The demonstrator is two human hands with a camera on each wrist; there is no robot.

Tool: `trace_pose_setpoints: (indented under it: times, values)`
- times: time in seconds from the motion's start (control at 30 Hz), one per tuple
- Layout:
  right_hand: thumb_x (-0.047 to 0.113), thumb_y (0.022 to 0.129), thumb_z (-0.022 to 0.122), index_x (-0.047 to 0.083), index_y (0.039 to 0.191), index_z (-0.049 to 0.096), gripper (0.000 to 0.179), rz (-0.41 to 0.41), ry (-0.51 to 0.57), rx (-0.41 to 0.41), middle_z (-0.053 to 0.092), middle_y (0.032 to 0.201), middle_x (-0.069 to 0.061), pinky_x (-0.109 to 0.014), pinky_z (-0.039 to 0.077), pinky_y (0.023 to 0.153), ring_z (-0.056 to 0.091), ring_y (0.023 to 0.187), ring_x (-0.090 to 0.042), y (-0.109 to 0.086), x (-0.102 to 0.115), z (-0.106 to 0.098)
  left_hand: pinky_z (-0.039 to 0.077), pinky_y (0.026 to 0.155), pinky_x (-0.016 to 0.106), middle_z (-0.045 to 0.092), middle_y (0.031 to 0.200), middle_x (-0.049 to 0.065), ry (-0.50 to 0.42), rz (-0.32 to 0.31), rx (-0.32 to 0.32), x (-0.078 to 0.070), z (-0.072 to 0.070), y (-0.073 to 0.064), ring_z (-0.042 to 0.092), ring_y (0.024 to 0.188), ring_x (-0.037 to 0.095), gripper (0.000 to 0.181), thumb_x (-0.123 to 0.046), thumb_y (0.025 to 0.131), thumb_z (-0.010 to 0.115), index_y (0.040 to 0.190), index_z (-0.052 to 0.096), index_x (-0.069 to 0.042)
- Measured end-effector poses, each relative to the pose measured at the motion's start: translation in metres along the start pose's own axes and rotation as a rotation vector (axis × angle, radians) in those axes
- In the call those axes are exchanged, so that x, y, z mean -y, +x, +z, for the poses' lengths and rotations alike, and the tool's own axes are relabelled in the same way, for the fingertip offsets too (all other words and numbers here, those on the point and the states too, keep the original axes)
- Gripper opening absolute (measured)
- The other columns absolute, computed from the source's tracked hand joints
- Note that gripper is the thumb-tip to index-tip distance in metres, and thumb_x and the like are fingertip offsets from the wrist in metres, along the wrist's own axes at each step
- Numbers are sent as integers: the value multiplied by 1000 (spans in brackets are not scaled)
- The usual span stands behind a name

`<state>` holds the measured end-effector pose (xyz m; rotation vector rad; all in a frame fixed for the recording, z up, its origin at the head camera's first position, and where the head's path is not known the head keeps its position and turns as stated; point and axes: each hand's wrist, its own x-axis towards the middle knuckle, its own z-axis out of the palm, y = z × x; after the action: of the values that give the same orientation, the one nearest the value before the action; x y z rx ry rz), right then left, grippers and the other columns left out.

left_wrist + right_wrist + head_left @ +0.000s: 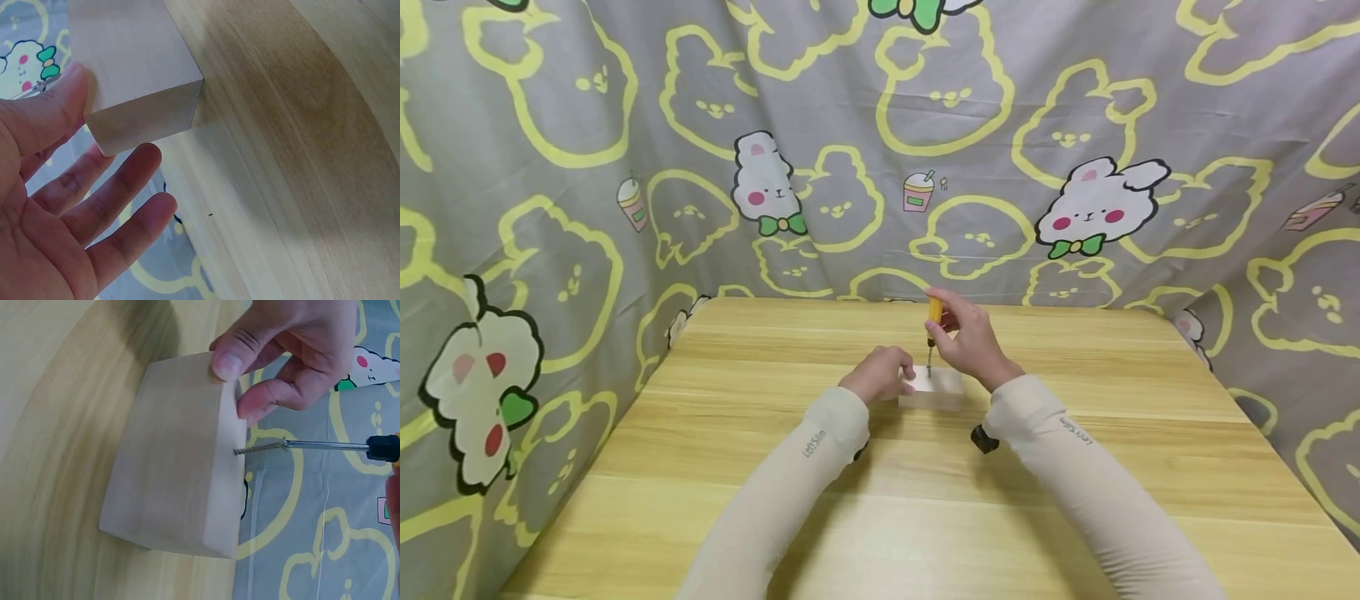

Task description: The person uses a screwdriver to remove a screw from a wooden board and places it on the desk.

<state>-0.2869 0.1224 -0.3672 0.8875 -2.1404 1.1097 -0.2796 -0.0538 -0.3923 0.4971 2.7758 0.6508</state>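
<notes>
A pale wooden block (931, 401) lies on the table, seen from its sides in both wrist views. My left hand (880, 373) steadies its left end, pinching an edge between thumb and forefinger (275, 400); the other fingers (119, 212) extend past the end face. A screw (259, 449) stands in the block's top, part of its thread still exposed. The tip of a yellow and black screwdriver (935, 315) meets the screw head, its metal shaft (328, 446) nearly in line with the screw. Fingers of my right hand (970, 335) grip the screwdriver's handle from above.
A light wood-grain table (880, 533) spreads around the block. Behind it and along both sides hangs a grey curtain (842, 108) with yellow outlines and cartoon rabbits. Close to the right cuff there is a dark wrist device (984, 439).
</notes>
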Motion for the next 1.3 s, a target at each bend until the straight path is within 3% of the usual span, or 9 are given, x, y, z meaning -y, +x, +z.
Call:
trace_pose_setpoints:
  times: [0.33, 0.6, 0.9, 1.13, 1.3]
  values:
    - [11, 77, 83, -3, 111, 60, 44, -5, -130, -179, 56, 78, -14, -42, 54, 55, 59, 62, -27, -4, 1, 7, 47, 96, 41, 65, 121, 5, -5, 11, 1, 0, 1, 0, 57, 113, 25, 16, -17, 82, 78, 96, 71, -14]
    - [7, 81, 79, -2, 116, 62, 40, 32, -96, -176, 63, 79, -13, -36, 56, 57, 64, 66, -22, -3, 2, 4, 46, 97, 41, 65, 121, 4, -7, 2, 1, -1, 1, -1, 57, 113, 23, 17, -17, 83, 78, 98, 72, -14]
    - [0, 85, 72, -1, 120, 60, 37, -7, -9, -146, 70, 93, -19, -37, 58, 65, 70, 76, -28, -2, 1, 3, 47, 96, 40, 65, 121, 4, 2, 1, -1, -1, 1, 0, 57, 109, 22, 16, -18, 83, 78, 97, 71, -15]
    - [-4, 82, 74, -2, 118, 62, 38, -11, 60, -140, 66, 96, -20, -35, 58, 66, 70, 77, -29, -2, 1, 6, 48, 93, 39, 66, 119, 4, 1, 2, -4, 0, 0, 0, 59, 101, 20, 16, -18, 83, 79, 96, 71, -14]
    - [-3, 78, 79, -2, 117, 64, 41, 18, 47, -156, 58, 94, -18, -31, 58, 67, 67, 75, -27, -3, 1, 5, 48, 93, 39, 66, 118, 4, 4, 3, -3, -2, 0, 0, 58, 100, 19, 15, -18, 82, 79, 95, 71, -14]
